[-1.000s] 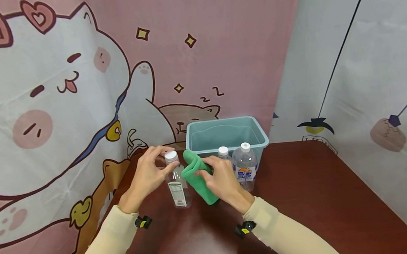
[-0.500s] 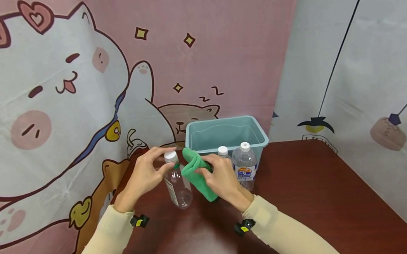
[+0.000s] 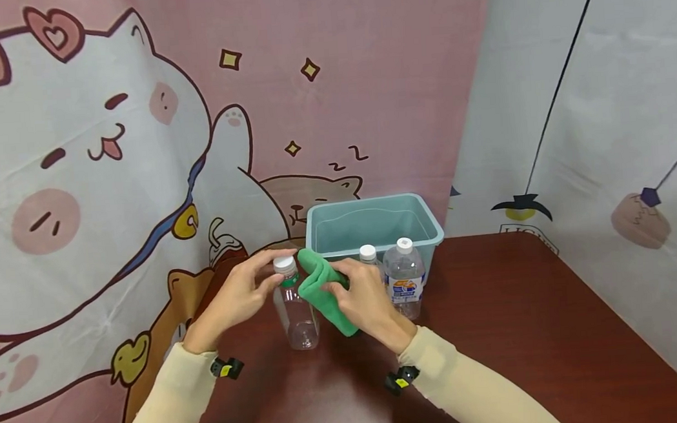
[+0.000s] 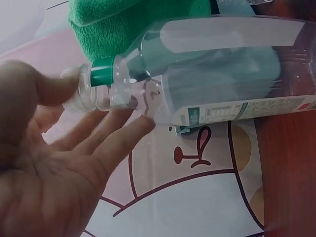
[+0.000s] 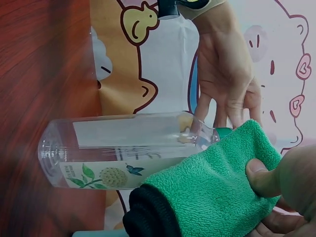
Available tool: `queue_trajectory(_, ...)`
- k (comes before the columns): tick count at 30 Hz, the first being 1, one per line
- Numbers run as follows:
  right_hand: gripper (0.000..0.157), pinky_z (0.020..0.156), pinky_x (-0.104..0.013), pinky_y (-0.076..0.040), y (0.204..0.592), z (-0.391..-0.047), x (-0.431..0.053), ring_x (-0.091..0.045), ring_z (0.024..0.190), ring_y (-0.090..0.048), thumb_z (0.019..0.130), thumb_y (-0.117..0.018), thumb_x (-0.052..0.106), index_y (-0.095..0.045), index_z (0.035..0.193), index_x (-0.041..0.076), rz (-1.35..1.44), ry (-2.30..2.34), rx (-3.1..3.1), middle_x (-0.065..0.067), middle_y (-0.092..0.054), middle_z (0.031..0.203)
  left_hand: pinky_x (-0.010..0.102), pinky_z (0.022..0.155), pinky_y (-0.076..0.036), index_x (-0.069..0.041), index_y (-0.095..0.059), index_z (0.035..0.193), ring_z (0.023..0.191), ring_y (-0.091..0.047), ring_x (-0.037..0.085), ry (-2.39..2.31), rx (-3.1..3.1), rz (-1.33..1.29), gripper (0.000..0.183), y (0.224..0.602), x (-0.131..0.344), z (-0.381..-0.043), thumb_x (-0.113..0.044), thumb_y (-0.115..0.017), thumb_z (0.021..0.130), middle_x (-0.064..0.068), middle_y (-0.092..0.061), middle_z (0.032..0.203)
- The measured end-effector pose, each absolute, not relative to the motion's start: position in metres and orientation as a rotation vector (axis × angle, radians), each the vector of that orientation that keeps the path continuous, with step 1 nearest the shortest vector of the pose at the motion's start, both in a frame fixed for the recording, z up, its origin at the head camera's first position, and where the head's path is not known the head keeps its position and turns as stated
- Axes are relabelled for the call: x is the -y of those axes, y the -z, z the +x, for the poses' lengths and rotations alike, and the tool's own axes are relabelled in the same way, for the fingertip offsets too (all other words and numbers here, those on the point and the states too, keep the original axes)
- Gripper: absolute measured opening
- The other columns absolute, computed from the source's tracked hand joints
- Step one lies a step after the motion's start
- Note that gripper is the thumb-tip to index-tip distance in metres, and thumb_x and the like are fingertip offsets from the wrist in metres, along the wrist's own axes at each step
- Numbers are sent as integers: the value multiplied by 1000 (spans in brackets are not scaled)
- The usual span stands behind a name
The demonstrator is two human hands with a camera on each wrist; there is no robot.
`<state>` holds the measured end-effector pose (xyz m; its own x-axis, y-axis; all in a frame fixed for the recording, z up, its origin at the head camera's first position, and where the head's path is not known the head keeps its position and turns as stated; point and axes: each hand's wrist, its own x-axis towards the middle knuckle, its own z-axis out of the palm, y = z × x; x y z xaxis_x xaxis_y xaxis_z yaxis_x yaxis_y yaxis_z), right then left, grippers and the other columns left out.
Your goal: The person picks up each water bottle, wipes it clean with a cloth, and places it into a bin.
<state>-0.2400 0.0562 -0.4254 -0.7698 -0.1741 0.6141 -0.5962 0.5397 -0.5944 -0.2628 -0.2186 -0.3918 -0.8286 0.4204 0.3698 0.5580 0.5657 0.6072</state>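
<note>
My left hand (image 3: 239, 298) pinches the clear plastic bottle (image 3: 300, 317) by its white cap (image 3: 285, 264) and neck, keeping it upright. A green band (image 4: 102, 72) circles the neck in the left wrist view. Printed on the label (image 5: 111, 176) are a pale flower, leaves and a butterfly. My right hand (image 3: 367, 300) grips a folded green terry cloth (image 3: 323, 296), thumb on top, close beside the bottle's right side. In the right wrist view the cloth overlaps the bottle's shoulder, and a black ribbed part (image 5: 150, 212) shows at its lower end.
Behind the hands stands a light blue plastic tub (image 3: 374, 225) at the table's back edge. Two more capped bottles stand before it: a larger one (image 3: 405, 282) with a blue and orange label, and a smaller one (image 3: 369, 255) partly hidden. The dark wooden table (image 3: 515, 336) extends right.
The bottle has turned about its upright axis in my left hand, its white label swinging from the front round to the left. My right hand still holds the cloth in nearly the same spot.
</note>
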Motion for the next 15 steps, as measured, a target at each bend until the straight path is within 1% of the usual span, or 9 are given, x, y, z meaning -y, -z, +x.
queue_trajectory(1, 31, 90, -46, -72, 425, -241, -55, -28, 106, -87, 99, -93, 8, -87, 129, 1, 629, -1152, 2291, -14, -89, 118, 41, 100, -71, -19, -69, 161, 127, -83, 35, 1100, 2609, -830, 51, 392, 219, -263, -6, -76, 112, 14, -74, 149)
queue_trajectory(4, 32, 89, -46, -72, 422, -243, -51, -28, 107, -87, 100, -92, 9, -86, 130, 2, 648, -1164, 2291, -14, -88, 120, 32, 94, -67, -18, -72, 159, 123, -82, 33, 1039, 2584, -815, 49, 392, 218, -262, -11, -80, 111, 12, -71, 142)
queue_trajectory(6, 31, 89, -45, -72, 421, -246, -47, -28, 108, -87, 101, -92, 10, -86, 130, 2, 663, -1173, 2288, -14, -88, 121, 28, 88, -63, -18, -74, 157, 119, -82, 31, 1011, 2565, -808, 47, 392, 218, -263, -12, -80, 111, 11, -71, 136)
queue_trajectory(7, 31, 89, -44, -72, 420, -247, -45, -28, 109, -87, 101, -91, 11, -86, 130, 2, 672, -1176, 2283, -15, -88, 121, 27, 88, -62, -18, -74, 157, 118, -81, 30, 1004, 2557, -806, 47, 393, 217, -264, -11, -80, 110, 11, -71, 134)
queue_trajectory(9, 30, 90, -44, -72, 419, -251, -40, -29, 109, -87, 102, -91, 12, -86, 130, 2, 690, -1186, 2276, -16, -88, 122, 25, 91, -64, -17, -74, 157, 119, -81, 30, 1015, 2537, -815, 48, 394, 217, -265, -8, -80, 110, 11, -72, 135)
queue_trajectory(13, 29, 89, -44, -72, 420, -257, -32, -28, 108, -86, 104, -90, 14, -86, 130, 1, 728, -1202, 2283, -16, -87, 121, 24, 100, -66, -11, -73, 152, 122, -80, 30, 1057, 2506, -826, 45, 395, 217, -268, -1, -79, 109, 13, -74, 138)
queue_trajectory(15, 29, 90, -44, -72, 420, -261, -29, -28, 108, -85, 105, -89, 15, -86, 131, 1, 745, -1202, 2295, -16, -87, 120, 23, 97, -67, -8, -74, 148, 120, -81, 32, 1079, 2499, -826, 42, 394, 217, -270, 2, -79, 108, 14, -75, 138)
